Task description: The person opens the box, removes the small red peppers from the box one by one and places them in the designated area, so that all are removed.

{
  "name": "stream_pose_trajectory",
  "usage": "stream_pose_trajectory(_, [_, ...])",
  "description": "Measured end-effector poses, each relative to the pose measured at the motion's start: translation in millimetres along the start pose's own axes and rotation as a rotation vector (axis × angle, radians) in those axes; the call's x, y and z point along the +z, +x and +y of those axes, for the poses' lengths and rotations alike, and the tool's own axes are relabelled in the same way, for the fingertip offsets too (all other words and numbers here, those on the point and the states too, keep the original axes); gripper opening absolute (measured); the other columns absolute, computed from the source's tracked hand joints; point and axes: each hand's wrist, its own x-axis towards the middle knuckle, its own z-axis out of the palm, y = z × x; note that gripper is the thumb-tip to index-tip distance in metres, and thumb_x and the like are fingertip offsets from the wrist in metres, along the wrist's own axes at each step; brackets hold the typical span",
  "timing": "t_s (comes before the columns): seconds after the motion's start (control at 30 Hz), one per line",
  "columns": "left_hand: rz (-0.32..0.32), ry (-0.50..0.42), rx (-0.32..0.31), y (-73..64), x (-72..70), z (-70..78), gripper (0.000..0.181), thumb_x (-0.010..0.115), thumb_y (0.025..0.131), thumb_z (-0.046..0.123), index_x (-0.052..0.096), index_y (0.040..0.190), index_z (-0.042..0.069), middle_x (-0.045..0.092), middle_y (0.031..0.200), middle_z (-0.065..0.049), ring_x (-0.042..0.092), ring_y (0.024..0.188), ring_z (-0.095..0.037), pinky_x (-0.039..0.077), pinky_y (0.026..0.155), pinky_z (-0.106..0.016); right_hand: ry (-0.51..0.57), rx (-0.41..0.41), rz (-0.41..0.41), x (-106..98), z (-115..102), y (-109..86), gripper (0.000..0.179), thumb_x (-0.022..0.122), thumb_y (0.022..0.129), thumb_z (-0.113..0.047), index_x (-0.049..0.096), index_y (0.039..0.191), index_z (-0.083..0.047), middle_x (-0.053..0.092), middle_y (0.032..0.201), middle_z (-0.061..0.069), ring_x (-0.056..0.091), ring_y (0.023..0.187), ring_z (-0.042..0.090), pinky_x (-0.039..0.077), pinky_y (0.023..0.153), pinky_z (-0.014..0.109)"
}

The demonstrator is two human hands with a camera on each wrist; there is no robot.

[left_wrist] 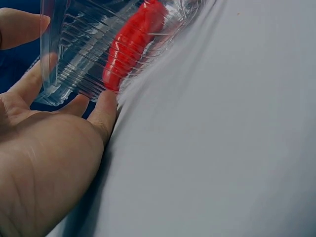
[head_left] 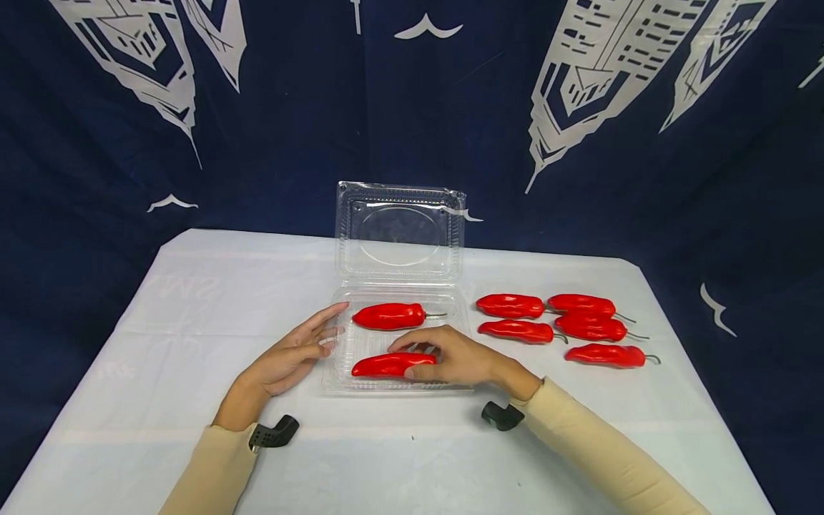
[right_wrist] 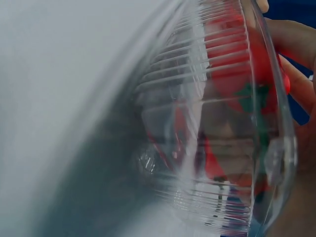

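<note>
A clear plastic clamshell container (head_left: 370,345) lies on the table with its lid (head_left: 400,239) raised at the back. One red chili pepper (head_left: 388,316) lies along the rear of its base, stem to the right. My right hand (head_left: 462,355) grips a second red pepper (head_left: 380,365) at the front of the base, thumb on the near side. That hand covers the pepper's stem end in the head view; the right wrist view shows its green cap (right_wrist: 254,96) through the plastic wall. My left hand (head_left: 283,363), fingers extended, touches the container's left side.
Several more red peppers (head_left: 511,306) lie on the white-covered table (head_left: 212,322) right of the container. A dark blue printed curtain (head_left: 412,107) hangs behind the table. Each wrist carries a small black camera (head_left: 275,432).
</note>
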Motion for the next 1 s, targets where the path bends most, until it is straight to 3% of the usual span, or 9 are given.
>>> stream_pose_trajectory(0.23, [0.019, 0.020, -0.010, 0.6, -0.5, -0.4, 0.075, 0.045, 0.095, -0.006, 0.017, 0.161, 0.014, 0.002, 0.168, -0.007, 0.012, 0.148, -0.041, 0.030, 0.113, -0.033, 0.016, 0.009, 0.026, -2, -1, -1.7, 0.043, 0.076, 0.090, -0.025, 0.065, 0.131, -0.023, 0.067, 0.123, -0.009, 0.059, 0.106, 0.012, 0.054, 0.092, 0.033])
stream_pose_trajectory(0.5, [0.008, 0.020, -0.015, -0.5, 1.2, -1.0, 0.076, 0.044, 0.094, -0.005, 0.016, 0.162, 0.015, 0.002, 0.167, -0.006, 0.012, 0.149, -0.040, 0.019, 0.116, -0.048, 0.026, 0.012, 0.037, -2, -6, -4.9, 0.042, 0.075, 0.090, -0.026, 0.066, 0.131, -0.024, 0.067, 0.125, -0.009, 0.059, 0.107, 0.012, 0.054, 0.092, 0.032])
stream_pose_trajectory(0.73, [-0.009, 0.005, -0.012, -0.8, 1.5, -0.3, 0.077, 0.044, 0.094, -0.006, 0.013, 0.162, 0.013, 0.001, 0.167, -0.007, 0.012, 0.148, -0.040, 0.025, 0.114, -0.040, 0.044, 0.010, 0.075, -8, -12, -8.6, 0.042, 0.074, 0.091, -0.027, 0.065, 0.131, -0.026, 0.066, 0.124, -0.010, 0.058, 0.110, 0.014, 0.054, 0.093, 0.034])
stream_pose_trajectory(1.0, [-0.006, 0.006, 0.008, 0.0, -0.6, -0.4, 0.077, 0.044, 0.094, -0.007, 0.013, 0.162, 0.012, 0.001, 0.168, -0.007, 0.012, 0.147, -0.040, 0.024, 0.114, -0.037, 0.024, 0.021, 0.108, -20, -18, -14.9, 0.041, 0.073, 0.092, -0.025, 0.065, 0.132, -0.024, 0.068, 0.121, -0.009, 0.059, 0.109, 0.014, 0.053, 0.093, 0.036])
